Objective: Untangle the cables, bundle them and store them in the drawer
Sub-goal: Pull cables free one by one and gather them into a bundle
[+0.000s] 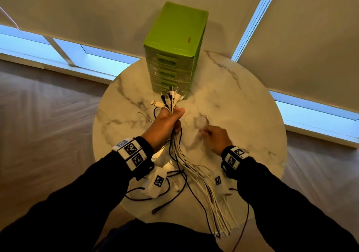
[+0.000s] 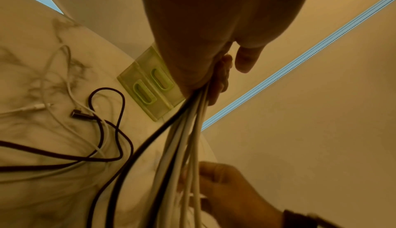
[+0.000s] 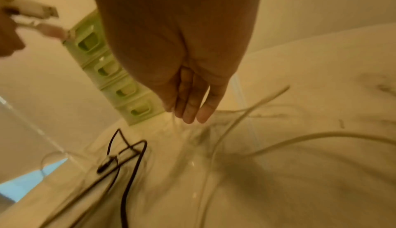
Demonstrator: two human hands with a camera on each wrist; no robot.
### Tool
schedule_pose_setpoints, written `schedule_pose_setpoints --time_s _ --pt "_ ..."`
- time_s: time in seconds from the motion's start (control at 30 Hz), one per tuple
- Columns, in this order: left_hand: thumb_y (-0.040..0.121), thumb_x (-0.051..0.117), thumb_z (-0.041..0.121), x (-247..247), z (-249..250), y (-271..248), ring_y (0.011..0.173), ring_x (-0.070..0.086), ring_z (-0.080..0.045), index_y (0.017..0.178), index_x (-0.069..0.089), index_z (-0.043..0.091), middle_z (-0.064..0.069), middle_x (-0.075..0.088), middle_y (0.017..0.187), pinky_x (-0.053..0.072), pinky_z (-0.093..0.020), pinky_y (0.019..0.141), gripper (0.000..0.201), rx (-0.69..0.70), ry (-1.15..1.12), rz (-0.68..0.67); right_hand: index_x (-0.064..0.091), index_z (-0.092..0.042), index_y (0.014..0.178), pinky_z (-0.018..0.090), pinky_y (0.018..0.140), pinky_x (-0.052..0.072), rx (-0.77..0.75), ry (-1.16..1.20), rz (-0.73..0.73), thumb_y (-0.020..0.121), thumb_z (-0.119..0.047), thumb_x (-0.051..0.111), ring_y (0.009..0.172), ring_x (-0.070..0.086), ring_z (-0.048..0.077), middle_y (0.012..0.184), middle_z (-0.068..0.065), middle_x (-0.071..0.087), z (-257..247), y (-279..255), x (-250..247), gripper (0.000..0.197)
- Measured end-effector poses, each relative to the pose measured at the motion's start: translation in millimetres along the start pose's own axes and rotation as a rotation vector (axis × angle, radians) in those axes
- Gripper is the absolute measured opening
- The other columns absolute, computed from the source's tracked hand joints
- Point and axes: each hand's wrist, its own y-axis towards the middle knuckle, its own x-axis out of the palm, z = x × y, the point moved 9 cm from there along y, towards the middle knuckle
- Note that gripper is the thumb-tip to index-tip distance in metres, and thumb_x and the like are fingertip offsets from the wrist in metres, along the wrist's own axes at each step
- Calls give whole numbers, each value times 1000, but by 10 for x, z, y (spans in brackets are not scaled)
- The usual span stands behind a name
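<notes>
My left hand (image 1: 175, 116) grips a thick bundle of white and black cables (image 1: 180, 154) upright above the table. Their plug ends (image 1: 172, 96) fan out above the fist, in front of the green drawer unit (image 1: 174, 43). The long tails (image 1: 211, 203) trail toward me over the table's near edge. In the left wrist view the cables (image 2: 188, 130) run down out of the left hand (image 2: 222, 79). My right hand (image 1: 204, 133) hovers low over the table to the right of the bundle, blurred. Its fingers (image 3: 193, 111) are straight, together and hold nothing.
The drawer unit (image 3: 120, 82) stands at the back of the round marble table (image 1: 242, 115) with all its drawers closed. Loose black cables (image 1: 174, 189) and a thin white cable (image 1: 143, 115) lie on the table's left and near side. One loose black plug (image 2: 75, 114) lies there too.
</notes>
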Motion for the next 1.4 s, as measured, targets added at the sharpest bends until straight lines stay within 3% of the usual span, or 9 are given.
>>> schedule_pose_setpoints --time_s 0.07,0.23,0.4,0.63,0.8,0.97,1.13,1.3,1.4 --pt "102 54 23 -34 -60 10 53 31 -9 89 42 19 7 31 63 32 -28 56 18 -1 -6 2 67 -12 112 36 85 55 0 194 120 97 -6 57 89 69 28 98 8 72 -15 54 -275 20" --pt "101 57 20 -63 -198 49 50 36 -8 90 47 19 9 35 58 32 -30 58 14 -23 -50 40 34 -18 119 28 63 51 -93 550 240 101 -7 51 75 69 23 104 8 73 -347 -63 -923 27" --pt "94 66 21 125 -94 17 52 35 -7 92 48 19 8 34 64 30 -28 58 19 -3 -189 8 44 -10 112 31 67 51 -275 597 88 103 -10 51 81 70 26 109 7 74 -917 -466 -823 11" --pt "79 65 75 167 -57 -60 75 49 -30 85 45 15 -1 45 69 40 -52 74 64 23 74 -12 50 -9 112 32 62 49 -211 679 104 103 -11 51 71 67 23 98 12 74 -1164 -822 -469 9" --pt "92 52 65 172 30 -185 57 42 -16 86 47 17 9 41 60 38 -45 65 49 102 113 -56 54 -11 105 21 56 47 -187 554 76 102 -15 53 60 63 18 86 10 72 -1212 -988 -345 5" --pt "97 47 61 125 80 -292 56 33 -16 69 40 18 3 32 57 32 -36 62 52 127 288 -12 54 -17 92 29 59 43 -275 228 87 104 -26 50 57 53 4 65 -8 58 -1333 -1084 -243 15" --pt "99 43 60 195 135 -385 59 29 -18 73 44 15 -6 28 64 30 -32 58 52 102 260 -108 55 -13 93 33 65 41 -266 255 168 106 -26 45 66 52 12 74 -1 58 -1421 -1093 -329 21" --pt "90 43 75 241 131 -414 85 55 -25 92 56 3 -14 55 87 49 -45 88 73 121 264 -191 58 -14 96 34 64 44 -220 315 149 106 -26 43 63 53 12 77 -5 60 -1467 -1047 -284 21" --pt "102 34 59 259 194 -425 85 62 -14 94 58 5 -11 60 85 51 -35 87 60 185 348 -191 57 -20 90 40 60 47 -140 466 135 105 -30 43 57 52 13 66 -6 58 -1414 -1013 -237 23"
